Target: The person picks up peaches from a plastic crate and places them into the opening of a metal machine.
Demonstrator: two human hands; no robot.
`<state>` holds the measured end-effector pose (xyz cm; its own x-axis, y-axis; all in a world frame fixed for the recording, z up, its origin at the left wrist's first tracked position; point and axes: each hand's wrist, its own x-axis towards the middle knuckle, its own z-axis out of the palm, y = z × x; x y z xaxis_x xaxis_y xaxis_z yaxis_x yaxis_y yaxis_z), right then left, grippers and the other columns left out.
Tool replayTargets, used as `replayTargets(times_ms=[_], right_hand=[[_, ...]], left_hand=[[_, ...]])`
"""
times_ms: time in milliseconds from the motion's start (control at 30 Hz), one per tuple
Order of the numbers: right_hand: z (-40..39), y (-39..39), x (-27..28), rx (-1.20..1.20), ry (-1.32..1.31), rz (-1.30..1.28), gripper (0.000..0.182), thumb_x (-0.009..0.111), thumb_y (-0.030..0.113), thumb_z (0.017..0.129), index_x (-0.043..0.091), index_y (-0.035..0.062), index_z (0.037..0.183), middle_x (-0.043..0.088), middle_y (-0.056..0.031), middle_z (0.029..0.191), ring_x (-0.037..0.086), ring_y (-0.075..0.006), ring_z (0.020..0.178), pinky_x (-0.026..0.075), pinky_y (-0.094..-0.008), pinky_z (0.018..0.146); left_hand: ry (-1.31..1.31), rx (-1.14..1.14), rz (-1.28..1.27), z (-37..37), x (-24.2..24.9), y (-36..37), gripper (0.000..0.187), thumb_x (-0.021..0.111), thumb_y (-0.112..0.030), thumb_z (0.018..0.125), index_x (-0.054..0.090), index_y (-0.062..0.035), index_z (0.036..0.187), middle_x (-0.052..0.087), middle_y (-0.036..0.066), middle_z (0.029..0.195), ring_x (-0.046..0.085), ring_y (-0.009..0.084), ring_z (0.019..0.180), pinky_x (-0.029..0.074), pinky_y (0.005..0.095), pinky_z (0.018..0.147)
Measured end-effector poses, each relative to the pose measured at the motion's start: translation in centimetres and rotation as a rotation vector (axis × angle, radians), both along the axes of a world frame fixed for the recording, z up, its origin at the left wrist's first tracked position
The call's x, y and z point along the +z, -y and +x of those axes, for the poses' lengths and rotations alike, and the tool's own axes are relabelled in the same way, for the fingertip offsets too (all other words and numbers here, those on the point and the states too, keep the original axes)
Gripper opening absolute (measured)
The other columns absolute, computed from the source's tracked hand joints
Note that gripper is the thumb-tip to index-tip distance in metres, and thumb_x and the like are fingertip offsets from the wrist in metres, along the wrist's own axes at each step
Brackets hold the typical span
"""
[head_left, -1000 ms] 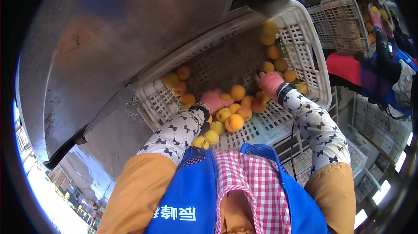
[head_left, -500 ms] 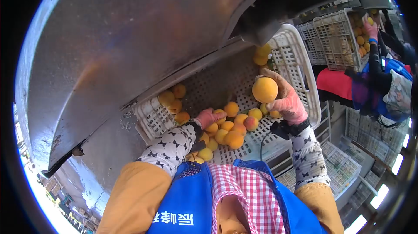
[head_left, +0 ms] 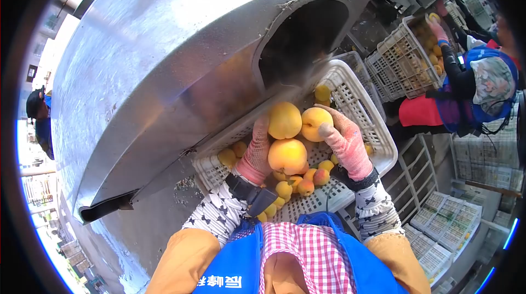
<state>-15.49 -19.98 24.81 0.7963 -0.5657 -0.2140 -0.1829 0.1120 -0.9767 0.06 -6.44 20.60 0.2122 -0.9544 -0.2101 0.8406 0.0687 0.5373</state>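
Mid-frame, left hand [head_left: 256, 154] cups two peaches [head_left: 286, 138], right hand [head_left: 346, 143] grips one peach [head_left: 313, 123] w/ fingers closed round it, above white crate [head_left: 359, 102] below the metal chute opening [head_left: 301, 39]; best lifted gently w/o squeezing, fruit bruises.

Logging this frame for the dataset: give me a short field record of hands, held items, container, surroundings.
left hand: pink glove, holds two yellow-orange round peaches
right hand: pink glove, holds one yellow-orange peach
container: white slatted plastic crate, tilted, loose peaches inside
ahead: curved grey metal hood with dark opening
nearby: another person's pink-gloved hand at a second crate
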Motion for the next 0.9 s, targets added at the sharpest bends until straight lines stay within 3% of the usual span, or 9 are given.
replayTargets(times_ms=[33,100,167,400,667,767,800,867,900], right_hand=[[0.0,-0.1,0.8,0.006,0.009,-0.003,0.08,0.073,0.048,0.084,0.049,-0.0027,0.141,0.056,-0.0169,0.136,0.057,-0.0237,0.121,0.044,-0.0363,0.103],[0.3,-0.2,2.0,-0.015,0.131,-0.652,0.075,0.077,0.044,0.082,0.054,-0.0011,0.137,0.06,-0.0175,0.129,0.06,-0.0288,0.119,0.046,-0.0369,0.102],[0.4,0.1,2.6,0.055,0.103,-0.675,0.087,0.083,0.045,0.074,0.051,-0.0034,0.139,0.061,-0.0176,0.124,0.059,-0.0295,0.119,0.043,-0.0372,0.105],[8.5,4.0,0.1,-0.248,0.254,-0.615,0.061,0.076,0.026,0.082,0.056,-0.0004,0.133,0.062,-0.0186,0.113,0.064,-0.0351,0.102,0.051,-0.0381,0.091],[13.9,2.5,-1.7,-0.353,-0.172,-1.09,0.068,0.074,0.034,0.084,0.048,0.0027,0.139,0.06,-0.0236,0.112,0.063,-0.041,0.092,0.054,-0.046,0.077],[16.6,6.2,-4.2,-0.304,0.05,-1.491,0.065,0.074,0.029,0.084,0.05,0.0036,0.138,0.059,-0.0222,0.11,0.062,-0.0399,0.09,0.054,-0.0463,0.075],[15.3,5.6,-2.2,-0.301,0.056,-1.49,0.065,0.074,0.029,0.084,0.05,0.0036,0.138,0.059,-0.0222,0.11,0.062,-0.0399,0.09,0.054,-0.0463,0.075],[10.5,3.0,3.7,-0.152,0.189,-0.38,0.064,0.074,0.022,0.082,0.05,0.0045,0.139,0.057,-0.022,0.12,0.061,-0.0395,0.103,0.053,-0.0455,0.085],[8.9,2.8,3.5,-0.147,0.189,-0.376,0.064,0.074,0.022,0.082,0.05,0.0045,0.139,0.057,-0.022,0.12,0.061,-0.0395,0.103,0.053,-0.0455,0.085]], left_hand=[[-0.107,0.038,0.016,-0.2,0.5,0.2,0.081,0.045,-0.073,0.093,0.048,-0.0073,0.14,0.055,0.015,0.138,0.054,0.0294,0.128,0.043,0.0444,0.11],[-0.204,0.076,0.024,-0.2,1.4,0.5,0.079,0.046,-0.072,0.093,0.049,-0.0075,0.139,0.056,0.015,0.137,0.055,0.0294,0.127,0.044,0.0446,0.109],[-0.185,0.092,0.041,-0.1,2.0,0.6,0.081,0.052,-0.072,0.09,0.048,-0.0083,0.141,0.056,0.012,0.135,0.055,0.0249,0.123,0.045,0.04,0.108],[-0.319,0.116,-0.102,1.1,0.2,-0.1,0.072,0.048,-0.067,0.095,0.047,-0.011,0.141,0.057,0.009,0.131,0.057,0.0228,0.118,0.049,0.0386,0.102],[-0.089,0.233,0.158,1.5,-0.4,-2.1,0.068,0.049,-0.068,0.094,0.056,-0.0078,0.125,0.065,0.013,0.107,0.066,0.0268,0.097,0.058,0.0416,0.084],[-0.161,0.211,0.178,1.8,-1.3,-1.9,0.066,0.047,-0.066,0.097,0.055,-0.0071,0.126,0.064,0.012,0.108,0.066,0.0261,0.098,0.058,0.0396,0.086],[-0.106,0.166,0.11,1.9,-1.1,-1.9,0.066,0.047,-0.065,0.097,0.054,-0.007,0.128,0.064,0.012,0.111,0.066,0.0261,0.1,0.058,0.039,0.086],[-0.053,0.126,0.046,2.2,-0.3,-2.0,0.067,0.046,-0.065,0.098,0.054,-0.0068,0.131,0.064,0.012,0.114,0.066,0.0261,0.101,0.058,0.0384,0.087],[-0.1,0.069,0.048,2.5,0.5,-1.9,0.062,0.051,-0.059,0.098,0.053,-0.0066,0.13,0.062,0.011,0.117,0.064,0.0246,0.103,0.056,0.0369,0.089]])
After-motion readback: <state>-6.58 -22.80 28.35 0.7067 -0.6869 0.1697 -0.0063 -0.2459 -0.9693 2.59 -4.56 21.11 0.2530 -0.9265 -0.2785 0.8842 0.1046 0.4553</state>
